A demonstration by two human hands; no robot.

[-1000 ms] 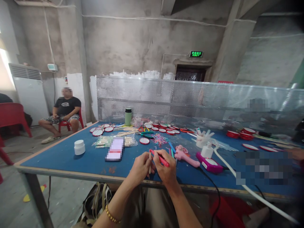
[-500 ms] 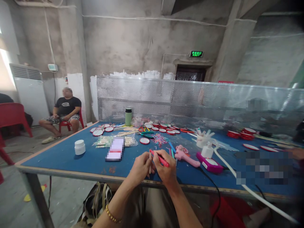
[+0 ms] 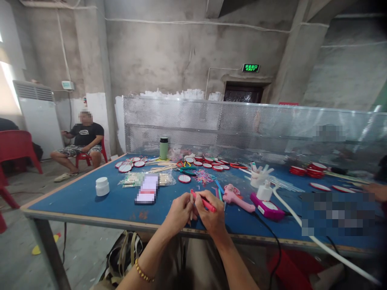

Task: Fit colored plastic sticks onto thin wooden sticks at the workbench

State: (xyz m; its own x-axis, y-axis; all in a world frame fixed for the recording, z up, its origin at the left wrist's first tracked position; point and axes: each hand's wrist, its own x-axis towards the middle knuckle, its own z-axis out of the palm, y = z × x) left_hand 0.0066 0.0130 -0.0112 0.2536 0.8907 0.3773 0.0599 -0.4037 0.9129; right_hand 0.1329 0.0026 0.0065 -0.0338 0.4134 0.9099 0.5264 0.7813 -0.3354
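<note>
My left hand (image 3: 177, 212) is closed around a thin wooden stick (image 3: 191, 200), held upright just above the table's front edge. In my right hand (image 3: 213, 217) is a red marker pen (image 3: 209, 206), its tip against or very close to the top of the stick. Both hands nearly touch. Beyond them lie a round red-rimmed disc (image 3: 184, 179) and a pile of small pink and blue pieces (image 3: 204, 176). A pink hot glue gun (image 3: 237, 199) rests right of my right hand, and a phone (image 3: 147, 188) lies left of my left hand.
A white jar (image 3: 102, 186) stands at left and a green bottle (image 3: 163, 148) at the back. Pliers (image 3: 186, 173) lie mid-table. At right are a purple device (image 3: 268, 207), a white bottle (image 3: 264, 191) and a white cable (image 3: 290, 211). Another person's hand (image 3: 375, 191) is at far right.
My hands, the stick and the pen hold almost the same pose. The seated person at left has raised one hand outward. At far right, the other person's hand has moved slightly left.
</note>
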